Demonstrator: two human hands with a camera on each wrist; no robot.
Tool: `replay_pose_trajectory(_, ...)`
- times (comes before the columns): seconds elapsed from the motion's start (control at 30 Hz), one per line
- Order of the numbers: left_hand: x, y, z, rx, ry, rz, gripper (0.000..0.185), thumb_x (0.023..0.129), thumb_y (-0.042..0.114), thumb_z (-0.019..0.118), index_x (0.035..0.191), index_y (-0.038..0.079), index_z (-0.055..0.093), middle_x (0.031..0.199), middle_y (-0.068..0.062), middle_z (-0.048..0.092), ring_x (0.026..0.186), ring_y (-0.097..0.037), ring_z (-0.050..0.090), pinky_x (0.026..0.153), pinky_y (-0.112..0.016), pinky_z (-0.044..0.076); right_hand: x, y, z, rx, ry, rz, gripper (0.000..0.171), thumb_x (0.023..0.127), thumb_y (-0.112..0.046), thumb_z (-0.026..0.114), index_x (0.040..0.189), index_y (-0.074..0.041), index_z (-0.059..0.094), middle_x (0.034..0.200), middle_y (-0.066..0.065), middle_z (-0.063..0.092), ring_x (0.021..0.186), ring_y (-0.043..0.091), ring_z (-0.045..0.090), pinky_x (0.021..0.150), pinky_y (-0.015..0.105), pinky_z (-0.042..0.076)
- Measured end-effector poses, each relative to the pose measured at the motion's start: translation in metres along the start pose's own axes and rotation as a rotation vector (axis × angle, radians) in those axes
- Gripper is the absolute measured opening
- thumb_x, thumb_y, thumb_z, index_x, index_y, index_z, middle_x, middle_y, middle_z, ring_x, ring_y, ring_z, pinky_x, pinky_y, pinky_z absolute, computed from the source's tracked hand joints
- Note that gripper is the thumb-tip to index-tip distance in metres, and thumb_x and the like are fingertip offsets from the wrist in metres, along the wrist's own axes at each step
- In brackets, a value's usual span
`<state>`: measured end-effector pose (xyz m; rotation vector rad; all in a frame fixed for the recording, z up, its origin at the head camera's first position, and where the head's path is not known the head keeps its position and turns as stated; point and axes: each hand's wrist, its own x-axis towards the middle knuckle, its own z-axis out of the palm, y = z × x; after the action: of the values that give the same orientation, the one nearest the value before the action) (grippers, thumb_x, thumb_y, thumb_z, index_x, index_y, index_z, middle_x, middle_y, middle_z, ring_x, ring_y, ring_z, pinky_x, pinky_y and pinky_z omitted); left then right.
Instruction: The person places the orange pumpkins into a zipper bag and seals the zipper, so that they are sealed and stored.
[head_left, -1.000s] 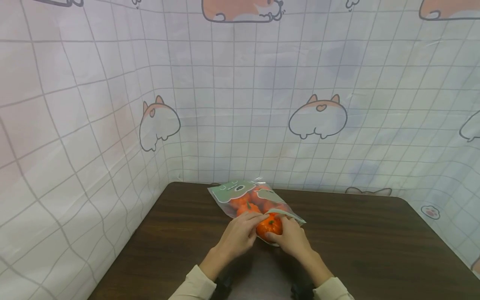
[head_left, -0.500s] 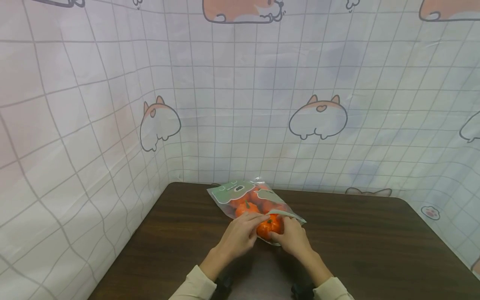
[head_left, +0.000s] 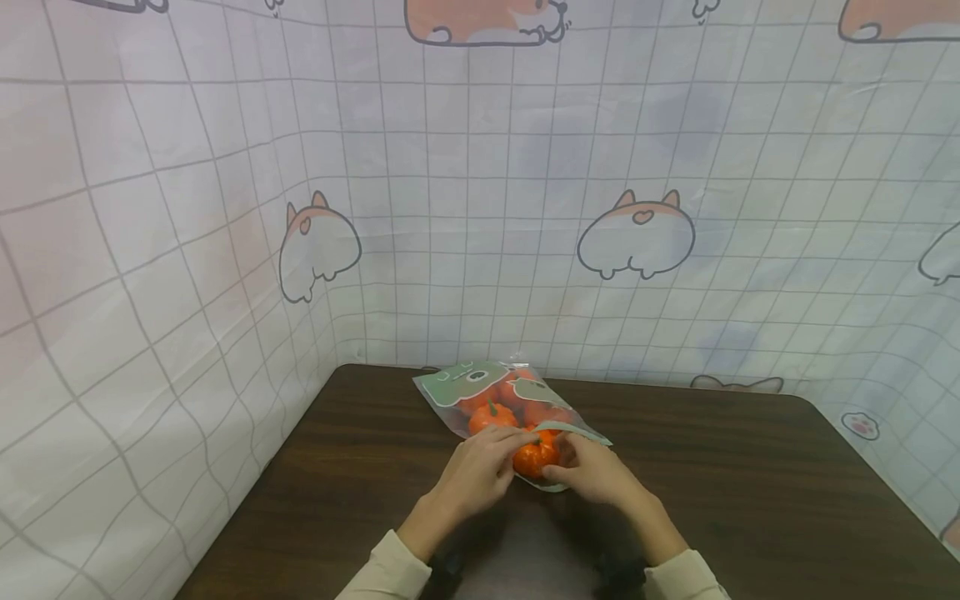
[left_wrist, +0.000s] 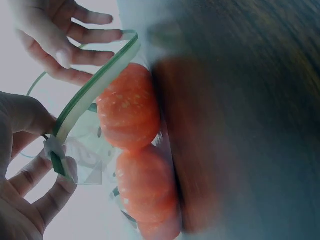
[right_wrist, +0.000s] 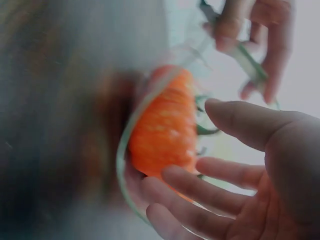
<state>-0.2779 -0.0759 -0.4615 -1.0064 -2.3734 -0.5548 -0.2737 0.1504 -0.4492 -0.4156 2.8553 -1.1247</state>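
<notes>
A clear zip bag with a green print lies on the table, holding several small orange pumpkins with green stems. One glossy pumpkin sits just inside the bag's mouth, between the two hands. My left hand pinches the green zip edge at one corner of the mouth, beside a small slider. To the right of the pumpkin is my right hand, its fingers spread and relaxed, with fingertips close to the pumpkin in the right wrist view. Part of the mouth's far rim is hidden behind the fingers.
The bag rests on a dark wooden table, which reaches back to a white grid-patterned curtain printed with cartoon dogs. The same curtain runs along the left and right sides.
My right hand has loosened from the pumpkin at the mouth and its wrist has swung slightly right. That pumpkin has shifted a little left. The left hand stays in place.
</notes>
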Motion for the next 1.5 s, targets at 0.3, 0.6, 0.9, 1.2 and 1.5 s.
replay_pose_trajectory(0.3,0.000,0.000,-0.003,0.016,-0.049,-0.011,0.050,0.086,0.003,0.069,0.132,0.023,0.070,0.126,0.006,0.072,0.115,-0.015,0.068,0.086,-0.034,0.059,-0.004,0.003,-0.030,0.001,-0.038,-0.022,0.021,0.095,-0.031,0.070,0.092,-0.010,0.068,0.084,0.004,0.069,0.071,0.015,0.063,0.061,0.031,0.049)
replay_pose_trajectory(0.6,0.001,0.000,-0.002,0.039,-0.084,-0.002,0.048,0.085,0.006,0.072,0.129,0.024,0.071,0.117,0.009,0.073,0.104,-0.011,0.067,0.076,-0.026,0.053,-0.002,0.013,-0.033,-0.010,0.135,0.069,0.026,0.091,-0.023,0.077,0.098,-0.009,0.057,0.079,0.002,0.064,0.066,0.015,0.059,0.059,0.031,0.045)
replay_pose_trajectory(0.9,-0.001,0.002,-0.002,0.056,-0.114,0.018,0.043,0.085,0.009,0.071,0.126,0.025,0.073,0.120,0.010,0.074,0.104,-0.011,0.068,0.081,-0.031,0.057,0.002,0.022,-0.031,-0.050,0.187,0.084,0.017,0.091,-0.021,0.074,0.100,-0.012,0.063,0.076,0.000,0.067,0.063,0.013,0.059,0.058,0.031,0.045)
replay_pose_trajectory(1.2,-0.001,0.005,0.002,0.065,-0.119,0.072,0.038,0.084,0.014,0.073,0.120,0.024,0.075,0.121,0.011,0.072,0.104,-0.011,0.067,0.083,-0.030,0.057,0.006,0.032,-0.032,-0.070,0.238,0.104,0.008,0.092,-0.021,0.072,0.097,-0.016,0.068,0.070,-0.003,0.066,0.060,0.014,0.058,0.056,0.032,0.042)
replay_pose_trajectory(1.5,-0.001,0.011,0.003,-0.027,-0.115,0.085,0.032,0.085,0.016,0.074,0.116,0.025,0.076,0.113,0.012,0.074,0.101,-0.008,0.069,0.086,-0.029,0.057,0.009,0.050,-0.037,-0.102,0.333,0.100,0.014,0.094,-0.024,0.070,0.104,-0.014,0.070,0.096,0.002,0.077,0.088,0.025,0.071,0.071,0.042,0.050)
